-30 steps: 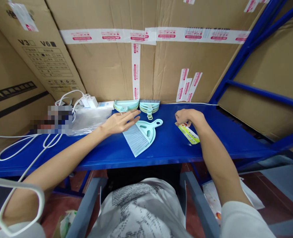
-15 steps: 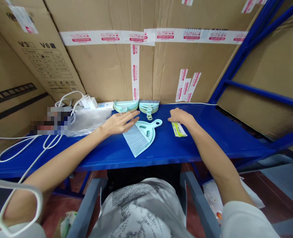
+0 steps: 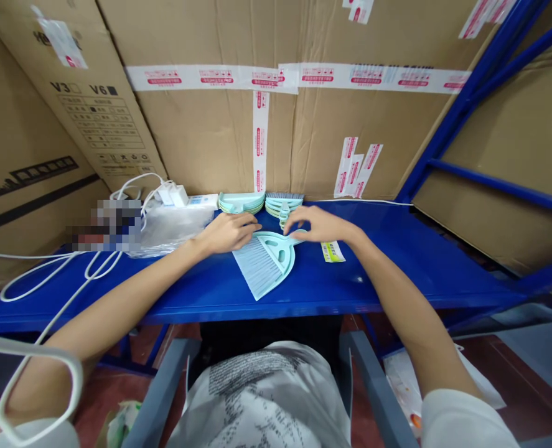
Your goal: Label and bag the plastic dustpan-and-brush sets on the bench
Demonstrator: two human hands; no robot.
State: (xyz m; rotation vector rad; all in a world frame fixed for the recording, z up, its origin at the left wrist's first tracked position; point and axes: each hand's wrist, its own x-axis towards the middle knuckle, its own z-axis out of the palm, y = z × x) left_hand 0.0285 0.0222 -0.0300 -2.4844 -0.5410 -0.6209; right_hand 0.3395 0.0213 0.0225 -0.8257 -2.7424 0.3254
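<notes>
A light-blue dustpan [image 3: 287, 261] with a matching hand brush [image 3: 259, 264] nested in it lies on the blue table, bristles toward the front left. My left hand [image 3: 233, 232] is at its upper left corner, fingers loosely bent over the edge without a visible grip. Around the ring-ended handle at the upper right, my right hand [image 3: 317, 223] is open, thumb and fingers apart. Whether it touches the handle I cannot tell. A small green-and-white packet [image 3: 333, 251] lies on the table by my right wrist.
Behind my hands stand a stack of dustpans [image 3: 241, 201] and a stack of hand brushes [image 3: 284, 202]. Clear plastic bags [image 3: 173, 230], a white charger [image 3: 173, 195] and looped white cables [image 3: 46, 292] occupy the left. Cardboard [image 3: 210, 137] walls the back; a blue frame [image 3: 448, 124] rises at right.
My right hand has left the green-and-white packet and moved left to the dustpan's handle. My left fingers have bent more at the upper corner. The view has shifted slightly.
</notes>
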